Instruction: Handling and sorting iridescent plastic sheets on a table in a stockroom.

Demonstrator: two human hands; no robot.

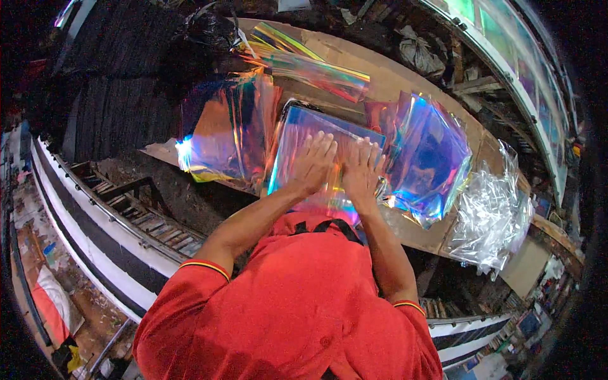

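Observation:
A rectangular piece covered in iridescent plastic film (297,137) lies on the table in front of me; what is beneath the film I cannot tell. My left hand (314,161) rests flat on its middle, fingers pointing away from me. Close beside it, my right hand (360,171) lies palm down on the right part of the same film, fingers slightly spread. Neither hand grips anything. A stack of iridescent film sheets (223,133) is to the left, and another crumpled iridescent sheet pile (422,152) is to the right.
Long iridescent film strips (323,73) lie at the back of the cardboard-covered table (394,78). A heap of clear plastic (491,218) sits at the right end. A black plastic bag (211,26) is at the back left. Black-and-white rails (99,251) run behind me on the left.

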